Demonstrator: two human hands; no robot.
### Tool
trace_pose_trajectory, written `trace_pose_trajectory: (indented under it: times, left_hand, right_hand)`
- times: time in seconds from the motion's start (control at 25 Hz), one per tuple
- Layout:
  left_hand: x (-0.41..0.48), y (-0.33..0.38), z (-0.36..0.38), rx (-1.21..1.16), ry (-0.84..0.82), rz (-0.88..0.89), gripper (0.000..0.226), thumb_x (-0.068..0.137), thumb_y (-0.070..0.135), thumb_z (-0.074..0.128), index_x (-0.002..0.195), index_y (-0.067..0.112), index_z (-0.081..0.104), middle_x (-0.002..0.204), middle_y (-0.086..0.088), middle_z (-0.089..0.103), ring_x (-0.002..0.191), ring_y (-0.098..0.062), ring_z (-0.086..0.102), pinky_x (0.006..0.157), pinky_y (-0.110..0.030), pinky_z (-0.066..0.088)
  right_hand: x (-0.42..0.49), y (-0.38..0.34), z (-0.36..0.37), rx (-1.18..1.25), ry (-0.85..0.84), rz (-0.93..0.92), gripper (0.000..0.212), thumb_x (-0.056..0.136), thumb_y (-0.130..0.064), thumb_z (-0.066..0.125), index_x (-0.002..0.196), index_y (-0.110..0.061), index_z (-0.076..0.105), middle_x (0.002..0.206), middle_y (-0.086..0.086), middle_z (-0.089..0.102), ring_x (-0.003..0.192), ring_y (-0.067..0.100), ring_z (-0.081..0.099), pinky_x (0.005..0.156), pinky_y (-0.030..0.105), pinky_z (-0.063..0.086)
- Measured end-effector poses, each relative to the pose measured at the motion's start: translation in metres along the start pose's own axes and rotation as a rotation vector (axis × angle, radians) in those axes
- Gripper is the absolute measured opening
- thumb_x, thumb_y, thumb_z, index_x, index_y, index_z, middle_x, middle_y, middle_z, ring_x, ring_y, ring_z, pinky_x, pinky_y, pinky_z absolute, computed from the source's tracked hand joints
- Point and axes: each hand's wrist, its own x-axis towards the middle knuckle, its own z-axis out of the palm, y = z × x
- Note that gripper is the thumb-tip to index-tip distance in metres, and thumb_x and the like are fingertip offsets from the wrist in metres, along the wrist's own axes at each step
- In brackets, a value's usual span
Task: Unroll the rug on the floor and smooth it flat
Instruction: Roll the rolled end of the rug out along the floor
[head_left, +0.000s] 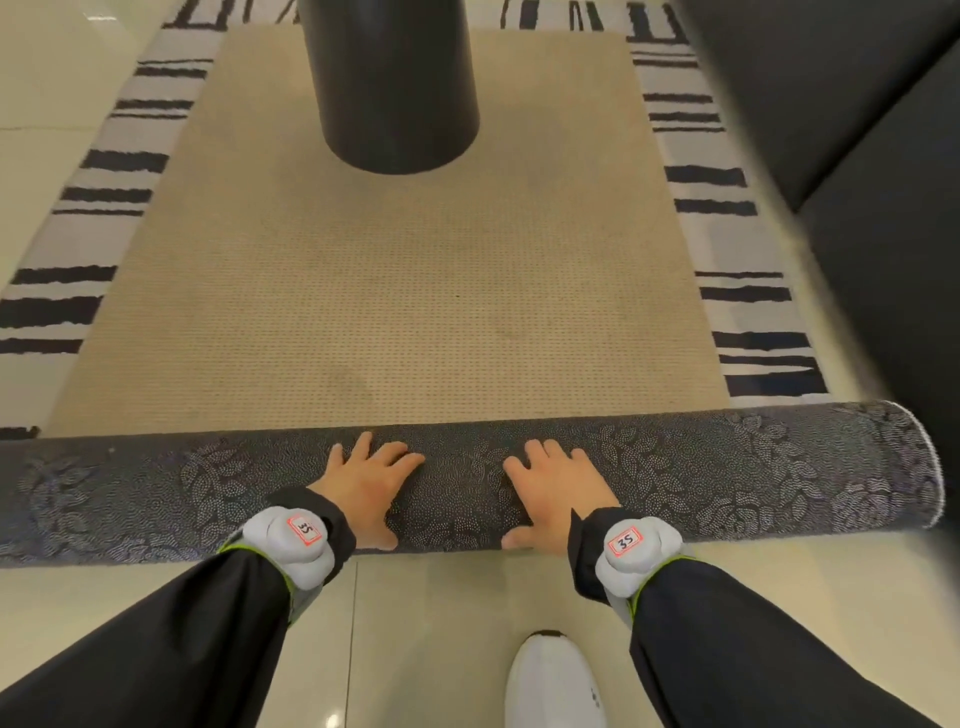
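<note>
A rolled rug (727, 467), dark grey with a pale leaf pattern, lies across the tiled floor (431, 623) from left to right. Its right end shows a white edge. My left hand (366, 488) rests palm down on top of the roll just left of centre, fingers spread, thumb on the near side. My right hand (558, 486) lies the same way just right of centre. Neither hand closes around the roll. A beige dotted sheet (389, 291) stretches flat from the roll's far side; whether it joins the roll is hidden.
A black cylindrical pedestal (395, 88) stands on the beige sheet at the far centre. A black-and-white striped carpet (748, 291) shows along both sides. Dark upholstered furniture (857, 130) fills the right. My white shoe (553, 680) is on the tiles behind the roll.
</note>
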Motion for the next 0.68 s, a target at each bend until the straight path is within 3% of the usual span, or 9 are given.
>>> trace_pose_trajectory:
  times: [0.12,0.32,0.56,0.68]
  left_hand:
    - [-0.015,0.004,0.021,-0.020,0.018,0.024,0.092,0.076,0.041,0.068,0.149,0.034,0.012,0.158,0.001,0.014,0.144,-0.040,0.012,0.112,-0.066,0.018]
    - [-0.042,0.010,0.054,-0.022,0.027,0.097,0.083,0.075,0.039,0.064,0.146,0.034,0.022,0.154,-0.001,0.020,0.133,-0.037,0.031,0.104,-0.055,0.040]
    - [-0.099,0.028,0.079,-0.107,-0.012,0.127,0.076,0.079,0.029,0.064,0.145,0.030,0.027,0.158,-0.003,0.011,0.143,-0.039,0.015,0.107,-0.058,0.035]
    - [-0.127,0.042,0.094,-0.102,-0.013,0.137,0.073,0.075,0.027,0.063,0.141,0.031,0.031,0.155,-0.004,0.009,0.121,-0.032,0.047,0.095,-0.049,0.047]
  right_hand:
    - [-0.024,-0.010,0.004,0.057,-0.021,0.043,0.076,0.085,-0.065,0.055,0.143,-0.019,0.036,0.144,0.017,0.037,0.131,0.036,0.035,0.104,0.053,0.034]
    - [-0.078,-0.029,0.008,0.141,0.015,0.121,0.066,0.091,-0.057,0.053,0.142,-0.019,0.038,0.136,0.015,0.042,0.125,0.035,0.040,0.098,0.051,0.039]
    - [-0.124,-0.046,0.009,0.168,0.074,0.171,0.064,0.090,-0.055,0.055,0.141,-0.019,0.040,0.136,0.014,0.042,0.125,0.035,0.040,0.097,0.051,0.040]
    - [-0.134,-0.052,0.022,0.139,0.089,0.178,0.068,0.089,-0.054,0.058,0.142,-0.018,0.037,0.143,0.015,0.036,0.130,0.036,0.036,0.100,0.054,0.038]
